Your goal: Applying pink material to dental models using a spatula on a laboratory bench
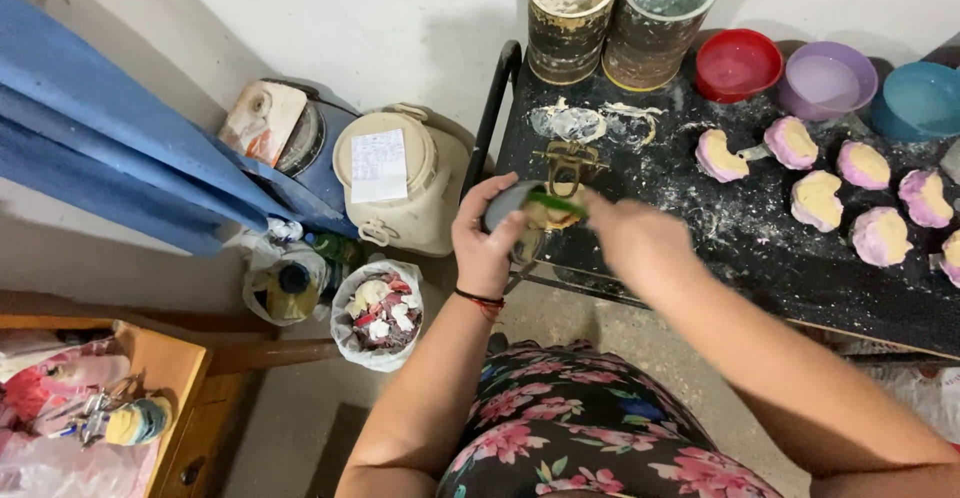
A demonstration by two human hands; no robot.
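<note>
Left hand (487, 241) holding grey bowl (510, 216), right hand (628, 238) gripping green tool (556, 203) (scraping?) beside black surface (760, 258); seven pink moulds (818, 200) already filled there.

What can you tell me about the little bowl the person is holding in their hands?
The small bowl looks dark grey and rubbery, smeared with pale yellowish paste. The left hand cups it from the side and below, tilted toward the person, just off the near left corner of the black table. The right hand works a green tool at its rim; motion blur hides the tool's shape. Its inside is mostly hidden.
</note>
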